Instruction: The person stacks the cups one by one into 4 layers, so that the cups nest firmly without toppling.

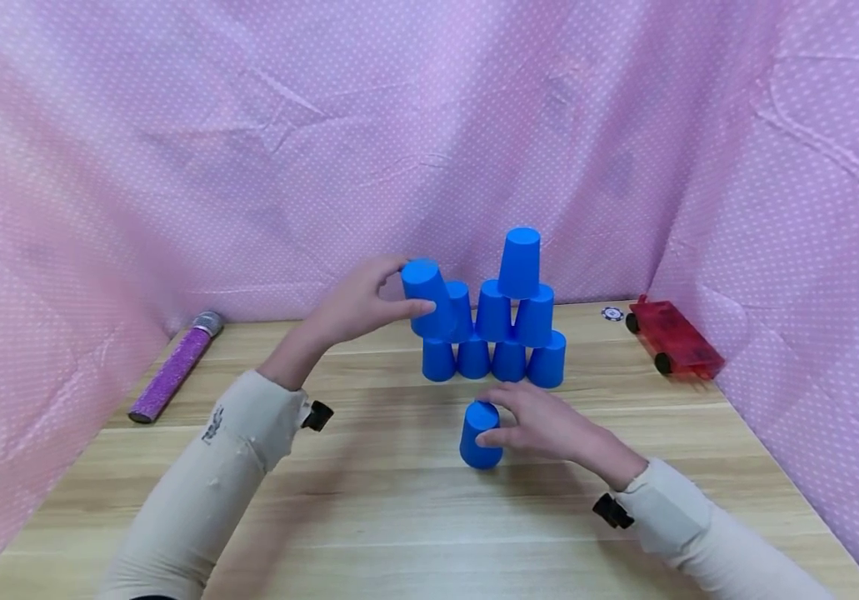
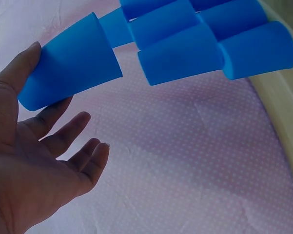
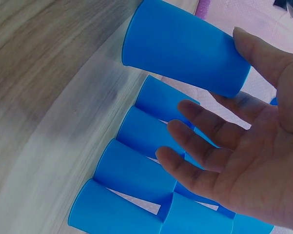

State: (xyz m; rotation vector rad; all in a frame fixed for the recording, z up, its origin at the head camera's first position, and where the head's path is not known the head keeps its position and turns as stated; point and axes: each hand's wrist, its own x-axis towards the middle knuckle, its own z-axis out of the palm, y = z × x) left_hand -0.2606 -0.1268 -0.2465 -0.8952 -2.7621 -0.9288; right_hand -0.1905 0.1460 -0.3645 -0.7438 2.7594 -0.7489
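Note:
Upside-down blue cups form a stepped stack (image 1: 508, 358), with several in the bottom row and one cup (image 1: 521, 262) highest, on the right. My left hand (image 1: 365, 302) pinches another blue cup (image 1: 423, 292) between thumb and fingers at the stack's left side. This cup leans a little, mouth down, and overlaps the second row in the head view. In front of the stack, my right hand (image 1: 537, 423) pinches a blue cup (image 1: 480, 442) near its base, mouth down, close over the table; the other fingers spread free in the right wrist view.
A purple glitter microphone (image 1: 177, 367) lies on the wooden table (image 1: 384, 517) at left. At the back right are a translucent red toy car (image 1: 675, 337) and a poker chip (image 1: 612, 314). Pink dotted cloth (image 1: 309, 150) hangs around the back and sides.

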